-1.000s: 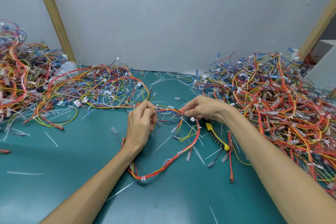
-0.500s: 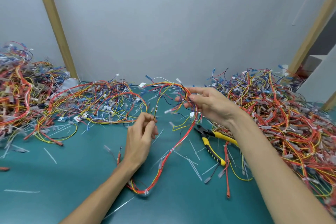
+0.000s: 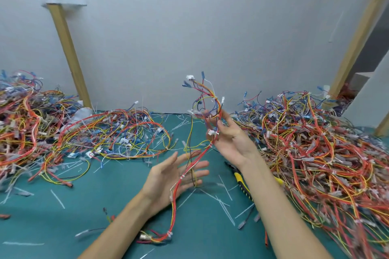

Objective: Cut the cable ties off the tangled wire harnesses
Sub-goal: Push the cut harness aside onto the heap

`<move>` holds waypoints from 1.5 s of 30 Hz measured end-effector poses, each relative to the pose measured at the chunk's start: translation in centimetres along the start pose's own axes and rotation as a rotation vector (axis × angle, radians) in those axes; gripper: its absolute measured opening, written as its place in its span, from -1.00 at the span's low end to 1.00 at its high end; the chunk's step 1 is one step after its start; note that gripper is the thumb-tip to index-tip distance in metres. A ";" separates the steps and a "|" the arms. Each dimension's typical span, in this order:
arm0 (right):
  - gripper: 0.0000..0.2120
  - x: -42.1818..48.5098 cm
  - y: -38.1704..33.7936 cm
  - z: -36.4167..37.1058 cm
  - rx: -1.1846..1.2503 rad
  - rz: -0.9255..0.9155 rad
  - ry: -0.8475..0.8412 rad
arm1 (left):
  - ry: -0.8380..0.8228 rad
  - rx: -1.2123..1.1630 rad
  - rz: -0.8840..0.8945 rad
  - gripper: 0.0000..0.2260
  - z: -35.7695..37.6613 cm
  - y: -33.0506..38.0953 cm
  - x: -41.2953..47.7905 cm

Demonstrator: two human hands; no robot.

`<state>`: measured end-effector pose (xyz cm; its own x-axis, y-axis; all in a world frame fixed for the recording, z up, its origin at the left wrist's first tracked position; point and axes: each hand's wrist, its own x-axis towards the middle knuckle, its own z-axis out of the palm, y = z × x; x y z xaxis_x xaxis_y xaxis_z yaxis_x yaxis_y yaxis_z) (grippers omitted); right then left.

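Head view: the right hand [image 3: 229, 139] is raised above the teal table mat [image 3: 63, 227], palm toward the camera, pinching the red, yellow and blue wire harness [image 3: 173, 212]. The harness droops to the mat across the left hand [image 3: 172, 176], which lies palm-up with fingers spread, gripping nothing.

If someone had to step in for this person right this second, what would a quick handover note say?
Left hand: open, palm up, hanging wires lying across its fingers.
Right hand: pinches the lifted harness near a white connector.
Cutters: on the green table, partly behind the right forearm, in neither hand.
Done: cut tie scraps litter the table.
Left: the held harness carries white ties; big tangled piles at left and right.
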<state>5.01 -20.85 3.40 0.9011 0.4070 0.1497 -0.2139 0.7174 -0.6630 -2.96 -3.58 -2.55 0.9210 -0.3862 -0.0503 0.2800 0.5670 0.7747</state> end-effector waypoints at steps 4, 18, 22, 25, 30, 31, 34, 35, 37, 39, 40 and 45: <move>-0.67 0.0 0.8 -0.6 0.053 0.000 -0.010 | 0.024 0.110 -0.052 -0.58 0.0 -0.6 0.2; -0.66 -0.2 1.4 -0.9 0.176 0.019 -0.036 | 0.033 0.296 0.039 -0.65 0.2 -1.0 -0.1; -0.66 -0.3 1.2 -0.7 0.166 0.022 -0.031 | 0.028 0.296 0.050 -0.69 0.4 -1.0 -0.2; -0.64 -0.5 1.2 -0.5 0.158 0.034 -0.009 | 0.030 0.309 0.048 -0.62 0.4 -1.0 -0.1; -0.59 -0.6 0.9 -0.4 0.121 0.045 0.008 | 0.035 0.328 0.054 -0.66 0.4 -1.0 -0.1; -0.60 -0.6 0.8 -0.4 0.127 0.043 0.009 | 0.036 0.338 0.056 -0.67 0.4 -1.1 -0.1; -0.61 -0.5 0.7 -0.3 0.141 0.036 0.001 | 0.039 0.351 0.062 -0.64 0.2 -1.2 0.1; -0.62 -0.5 0.6 -0.3 0.146 0.032 -0.001 | 0.039 0.350 0.066 -0.65 0.2 -1.2 0.1; -0.62 -0.5 0.6 -0.3 0.152 0.026 -0.003 | 0.039 0.343 0.073 -0.68 0.1 -1.3 0.2; -0.61 -0.5 0.6 -0.2 0.150 0.027 -0.007 | 0.039 0.331 0.076 -0.65 0.1 -1.3 0.2; -0.60 -0.5 0.5 -0.2 0.149 0.027 -0.012 | 0.038 0.330 0.078 -0.64 0.1 -1.3 0.2; -0.62 -0.4 0.4 -0.2 0.127 0.038 -0.044 | 0.011 0.343 0.091 -0.59 -0.3 -1.4 0.4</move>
<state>4.66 -20.82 2.95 0.8747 0.4574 0.1603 -0.2958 0.7658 -0.5711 -2.93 -4.28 -3.85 0.9415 -0.3364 0.0231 0.0914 0.3204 0.9429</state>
